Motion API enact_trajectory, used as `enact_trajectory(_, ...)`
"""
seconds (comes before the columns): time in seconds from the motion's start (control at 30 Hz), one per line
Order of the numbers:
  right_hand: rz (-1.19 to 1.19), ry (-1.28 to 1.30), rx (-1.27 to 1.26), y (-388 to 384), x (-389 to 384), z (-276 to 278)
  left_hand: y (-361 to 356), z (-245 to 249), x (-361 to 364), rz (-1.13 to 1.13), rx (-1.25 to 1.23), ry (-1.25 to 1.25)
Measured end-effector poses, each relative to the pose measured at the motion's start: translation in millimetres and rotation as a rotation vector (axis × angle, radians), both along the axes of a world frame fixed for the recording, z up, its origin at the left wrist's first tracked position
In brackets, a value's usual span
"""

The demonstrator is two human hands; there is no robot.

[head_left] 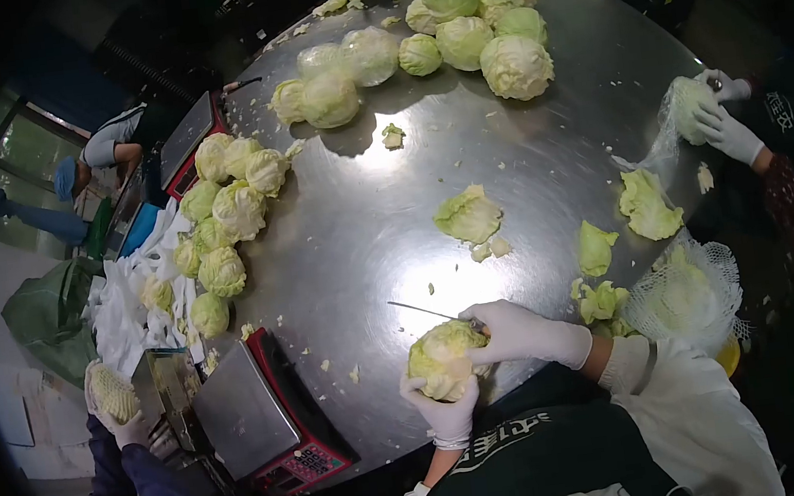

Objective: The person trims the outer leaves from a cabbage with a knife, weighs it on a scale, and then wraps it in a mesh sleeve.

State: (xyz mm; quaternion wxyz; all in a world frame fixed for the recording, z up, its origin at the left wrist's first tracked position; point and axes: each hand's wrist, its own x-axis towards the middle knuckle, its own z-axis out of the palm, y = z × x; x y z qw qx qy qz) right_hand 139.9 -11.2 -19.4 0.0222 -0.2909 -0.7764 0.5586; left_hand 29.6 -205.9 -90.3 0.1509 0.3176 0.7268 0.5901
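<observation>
A pale green cabbage (443,352) is at the near edge of the metal table, its cut, whitish stem end turned toward me. My left hand (445,409), in a white glove, is closed around the cabbage's lower side. My right hand (522,334), also gloved, is closed on a knife (422,310) whose thin blade points up and left past the cabbage; the handle is hidden in my fingers. The right thumb and fingertips touch the cabbage's right side. Beyond it lie a loose cabbage leaf (469,215) and small trimmings.
A red scale (249,412) stands to the left. Several cabbages (241,210) are piled along the left edge, more (516,66) at the back. Loose leaves (649,204) and a white mesh net (705,286) are on the right. A co-worker's gloved hands (731,131) hold a wrapped cabbage.
</observation>
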Motion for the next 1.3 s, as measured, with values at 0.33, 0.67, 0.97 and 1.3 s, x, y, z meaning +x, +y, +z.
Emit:
enact_trajectory(0.33, -0.140, 0.112, 0.109, 14.4, 13.1, -52.9, -13.8, 19.3, -32.7, 0.014, 0.023, -0.386)
enact_trajectory(0.67, 0.052, 0.121, 0.132, -5.1, -13.8, 14.5, -57.3, 28.7, -79.8, -0.212, 0.018, -0.594)
enact_trajectory(0.97, 0.165, 0.518, 0.100, -61.7, -46.7, -24.4, -42.4, 34.5, -38.1, 0.132, -0.027, -0.583)
enact_trajectory(1.3, 0.049, 0.100, -0.205, -13.5, -15.4, -55.0, -60.8, 25.5, -63.7, 0.162, 0.385, -1.312)
